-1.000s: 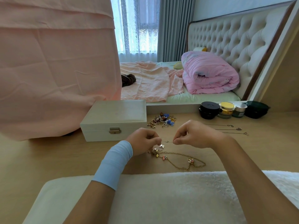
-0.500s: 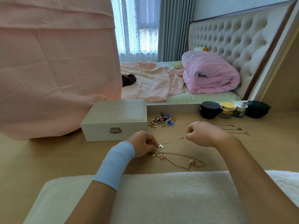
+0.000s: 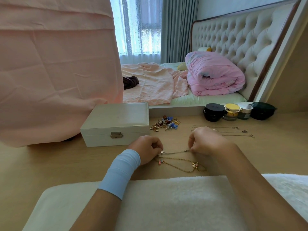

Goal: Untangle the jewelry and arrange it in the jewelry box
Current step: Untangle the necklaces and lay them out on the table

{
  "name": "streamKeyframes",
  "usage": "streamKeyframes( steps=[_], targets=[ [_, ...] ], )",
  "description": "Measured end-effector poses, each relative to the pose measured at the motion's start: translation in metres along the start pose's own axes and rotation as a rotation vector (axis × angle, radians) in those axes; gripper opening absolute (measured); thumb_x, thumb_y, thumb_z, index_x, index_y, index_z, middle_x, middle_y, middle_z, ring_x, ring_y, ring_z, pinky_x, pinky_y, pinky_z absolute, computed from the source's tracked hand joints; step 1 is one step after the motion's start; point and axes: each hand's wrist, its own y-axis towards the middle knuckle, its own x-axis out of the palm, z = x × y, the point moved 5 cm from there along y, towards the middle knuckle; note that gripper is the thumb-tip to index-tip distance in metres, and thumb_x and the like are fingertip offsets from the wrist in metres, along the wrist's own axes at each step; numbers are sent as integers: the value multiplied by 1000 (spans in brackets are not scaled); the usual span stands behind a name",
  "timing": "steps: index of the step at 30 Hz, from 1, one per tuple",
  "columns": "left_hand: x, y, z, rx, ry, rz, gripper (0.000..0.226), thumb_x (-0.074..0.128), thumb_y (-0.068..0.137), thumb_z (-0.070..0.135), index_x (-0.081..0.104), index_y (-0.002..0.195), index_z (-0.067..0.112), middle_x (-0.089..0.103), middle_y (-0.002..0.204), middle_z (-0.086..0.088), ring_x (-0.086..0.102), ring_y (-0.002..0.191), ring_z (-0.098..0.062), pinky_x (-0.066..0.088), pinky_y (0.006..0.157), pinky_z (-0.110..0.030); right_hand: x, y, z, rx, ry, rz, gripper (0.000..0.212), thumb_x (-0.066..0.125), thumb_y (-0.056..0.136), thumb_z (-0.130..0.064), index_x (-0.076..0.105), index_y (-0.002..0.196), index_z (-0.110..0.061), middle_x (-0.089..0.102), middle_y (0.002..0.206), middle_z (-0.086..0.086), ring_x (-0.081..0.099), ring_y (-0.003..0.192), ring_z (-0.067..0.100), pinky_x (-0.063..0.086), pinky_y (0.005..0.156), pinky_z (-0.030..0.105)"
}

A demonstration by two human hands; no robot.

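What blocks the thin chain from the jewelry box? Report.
Only the jewelry box lid, which is closed. Between the box and the thin chain, pinched by left hand and right hand, nothing lies on the table.

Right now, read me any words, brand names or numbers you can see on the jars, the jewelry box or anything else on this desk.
No text here can be read.
Black jar: any marking on its lid is too blurred to read.
Yellow-lidded jar, silver jar, dark green jar: no legible label.
Jewelry box: plain, with only a metal clasp.
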Motion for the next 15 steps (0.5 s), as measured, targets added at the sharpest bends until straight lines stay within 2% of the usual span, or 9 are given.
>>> streamKeyframes(
  steps=[3, 6, 11, 15],
  targets=[
    [-1, 1, 1, 43, -92, 82, 13, 61, 93, 22, 66, 89, 34, 63, 92, 12, 54, 79, -4, 44, 71, -17, 0, 1, -19, -125, 73, 76, 20, 67, 92, -38, 71, 111, -37, 57, 111, -13, 52, 112, 13, 43, 97, 33],
    [-3, 0, 1, 77, -187, 163, 16, 64, 91, 19, 66, 85, 34, 66, 84, 11, 54, 70, -2, 42, 66, -16, 10, -4, -41, -257, 322, -17, 22, 67, 92, -44, 71, 113, -40, 56, 108, -18, 53, 99, 2, 44, 82, 25],
    [-8, 1, -6, 48, -141, 222, 16, 66, 90, 21, 64, 87, 36, 66, 82, 15, 58, 76, -6, 52, 76, -24, 18, -2, -41, -240, 324, 99, 10, 66, 95, -33, 75, 100, -30, 59, 97, -16, 55, 86, 3, 42, 73, 19],
    [-11, -1, -6, 30, -50, 216, 16, 63, 93, 22, 65, 102, 35, 62, 88, 21, 57, 86, -5, 49, 84, -23, 13, 0, -33, -183, 232, 229, 11, 63, 96, -36, 72, 100, -32, 64, 99, -14, 58, 90, 6, 55, 81, 30]
  ],
)
